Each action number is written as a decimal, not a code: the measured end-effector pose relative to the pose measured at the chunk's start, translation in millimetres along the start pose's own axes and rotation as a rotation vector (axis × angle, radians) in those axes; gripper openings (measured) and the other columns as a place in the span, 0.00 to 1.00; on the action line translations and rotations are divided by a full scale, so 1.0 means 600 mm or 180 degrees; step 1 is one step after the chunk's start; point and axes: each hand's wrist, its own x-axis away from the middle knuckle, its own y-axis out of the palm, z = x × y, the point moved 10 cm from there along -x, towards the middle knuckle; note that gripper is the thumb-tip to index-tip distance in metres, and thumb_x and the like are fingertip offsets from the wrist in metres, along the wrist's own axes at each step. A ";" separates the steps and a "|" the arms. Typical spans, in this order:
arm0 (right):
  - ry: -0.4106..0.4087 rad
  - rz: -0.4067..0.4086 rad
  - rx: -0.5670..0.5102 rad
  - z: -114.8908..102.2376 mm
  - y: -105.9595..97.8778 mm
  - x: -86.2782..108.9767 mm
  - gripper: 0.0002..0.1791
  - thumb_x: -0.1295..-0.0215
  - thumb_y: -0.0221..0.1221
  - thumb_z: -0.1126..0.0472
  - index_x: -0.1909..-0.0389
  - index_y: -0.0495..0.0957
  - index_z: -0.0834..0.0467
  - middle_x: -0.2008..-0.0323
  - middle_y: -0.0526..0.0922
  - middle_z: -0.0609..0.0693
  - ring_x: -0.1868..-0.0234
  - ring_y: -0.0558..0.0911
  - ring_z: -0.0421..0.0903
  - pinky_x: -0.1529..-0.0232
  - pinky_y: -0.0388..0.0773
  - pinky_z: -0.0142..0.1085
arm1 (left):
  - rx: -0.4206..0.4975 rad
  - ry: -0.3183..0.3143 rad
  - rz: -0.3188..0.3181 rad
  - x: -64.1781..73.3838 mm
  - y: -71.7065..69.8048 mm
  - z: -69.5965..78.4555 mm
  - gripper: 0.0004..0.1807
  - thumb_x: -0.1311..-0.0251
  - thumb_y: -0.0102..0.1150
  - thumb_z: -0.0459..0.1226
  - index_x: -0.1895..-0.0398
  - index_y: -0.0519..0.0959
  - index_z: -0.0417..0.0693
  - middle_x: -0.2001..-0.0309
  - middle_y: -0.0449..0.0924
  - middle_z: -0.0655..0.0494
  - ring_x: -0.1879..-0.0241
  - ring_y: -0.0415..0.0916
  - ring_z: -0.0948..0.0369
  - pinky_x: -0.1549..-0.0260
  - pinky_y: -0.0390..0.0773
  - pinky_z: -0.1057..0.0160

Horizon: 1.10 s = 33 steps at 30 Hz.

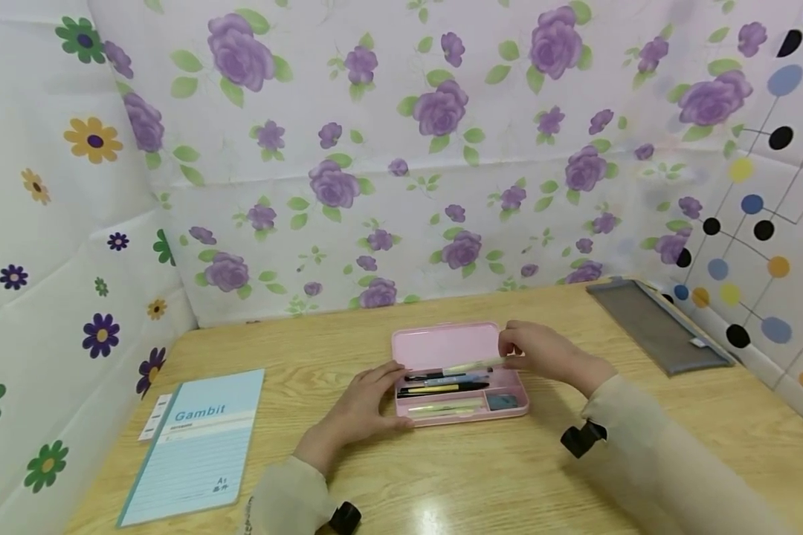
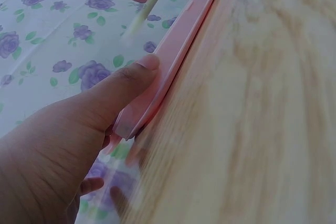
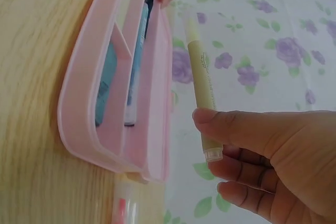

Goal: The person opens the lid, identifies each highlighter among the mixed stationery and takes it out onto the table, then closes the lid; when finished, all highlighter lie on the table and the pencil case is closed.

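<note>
An open pink pencil case (image 1: 444, 347) lies on the table with its lid folded back. My left hand (image 1: 361, 405) grips its left end, the thumb (image 2: 128, 80) along the front wall. With thumb and fingers, my right hand (image 1: 549, 357) pinches a pale yellow marker pen (image 3: 200, 72) near one end. The marker is held above the right part of the case, tilted in the right wrist view. Inside the case lie several pens (image 1: 444, 388), and a blue-grey eraser (image 1: 503, 402) sits in the front right compartment.
A light blue notebook (image 1: 197, 446) lies at the left, partly over a white card (image 1: 154, 420). At the back right rests a grey mesh pouch (image 1: 662, 327). Patterned cloth (image 1: 401, 215) hangs behind the wooden table (image 1: 455, 475). A clear-and-pink item (image 3: 125, 203) lies beside the case.
</note>
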 end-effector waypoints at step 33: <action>0.0337 0.0097 0.0208 0.103 -0.051 0.106 0.09 0.45 0.67 0.66 0.71 0.77 0.51 0.72 0.73 0.41 0.72 0.69 0.34 0.73 0.70 0.30 | -0.0002 0.0030 0.0011 0.001 0.000 -0.001 0.49 0.51 0.64 0.63 0.28 0.62 0.51 0.27 0.58 0.53 0.28 0.57 0.51 0.30 0.57 0.44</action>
